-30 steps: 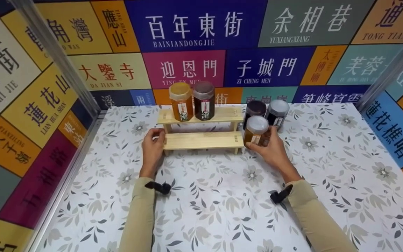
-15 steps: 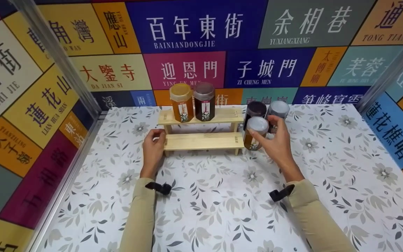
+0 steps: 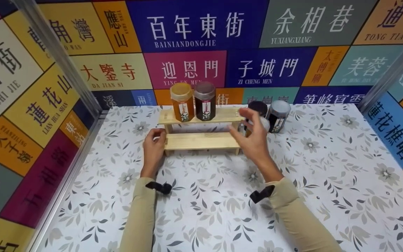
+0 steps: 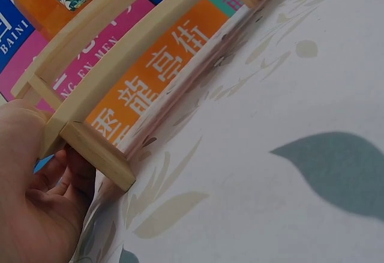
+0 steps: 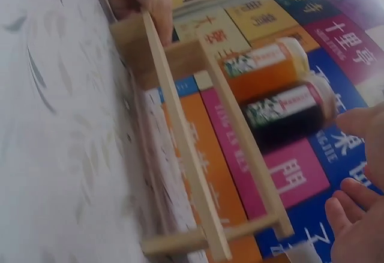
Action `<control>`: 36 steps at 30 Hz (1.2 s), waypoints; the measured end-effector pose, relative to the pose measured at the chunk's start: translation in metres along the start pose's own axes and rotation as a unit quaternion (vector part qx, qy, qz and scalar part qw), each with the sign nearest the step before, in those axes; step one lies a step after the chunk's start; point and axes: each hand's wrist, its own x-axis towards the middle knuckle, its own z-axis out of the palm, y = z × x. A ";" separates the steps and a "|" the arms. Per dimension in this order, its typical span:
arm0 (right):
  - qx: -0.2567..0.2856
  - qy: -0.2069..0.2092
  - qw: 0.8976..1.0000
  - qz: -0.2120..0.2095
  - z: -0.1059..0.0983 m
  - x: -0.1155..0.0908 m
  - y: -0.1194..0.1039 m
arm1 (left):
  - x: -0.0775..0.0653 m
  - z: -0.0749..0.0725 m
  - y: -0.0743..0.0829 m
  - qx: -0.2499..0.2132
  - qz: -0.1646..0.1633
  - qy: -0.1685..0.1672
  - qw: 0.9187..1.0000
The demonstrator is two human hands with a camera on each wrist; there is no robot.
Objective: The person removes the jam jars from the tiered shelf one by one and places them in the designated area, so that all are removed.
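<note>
A two-step wooden rack point(image 3: 201, 141) stands on the table. My left hand point(image 3: 153, 150) grips the left end of its lower step, and in the left wrist view the fingers point(image 4: 54, 182) curl beneath the board. On the upper step stand an amber jar point(image 3: 182, 105) and a dark jar point(image 3: 205, 105), both labelled. My right hand point(image 3: 255, 138) is spread at the rack's right end, thumb and forefinger apart, nothing between them. Behind it, mostly hidden, is another amber jar with a pale lid point(image 3: 265, 123).
Right of the rack, a dark-lidded jar point(image 3: 257, 107) and a dark jar with a pale lid point(image 3: 278, 117) stand close together. A floral cloth point(image 3: 201, 203) covers the table. Panels with large lettering point(image 3: 184, 68) rise behind and at both sides.
My right hand has let go of the pale-lidded amber jar beside the rack and moved left to the rack's right end. The left hand has stayed on the rack.
</note>
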 end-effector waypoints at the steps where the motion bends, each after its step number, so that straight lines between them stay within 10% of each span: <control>1: 0.004 -0.012 1.000 0.003 0.007 0.000 0.000 | 0.000 0.000 0.000 -0.002 0.000 0.000 1.000; 9: 0.049 -0.079 0.995 0.035 0.049 0.012 0.005 | -0.001 0.001 0.001 0.001 -0.004 0.000 1.000; 16: 0.003 -0.049 0.997 0.064 0.071 0.031 0.004 | 0.000 -0.001 0.003 0.009 0.002 -0.002 1.000; 36: -0.117 -0.064 0.988 0.078 0.088 0.041 0.016 | 0.001 -0.001 0.003 0.007 0.000 0.001 1.000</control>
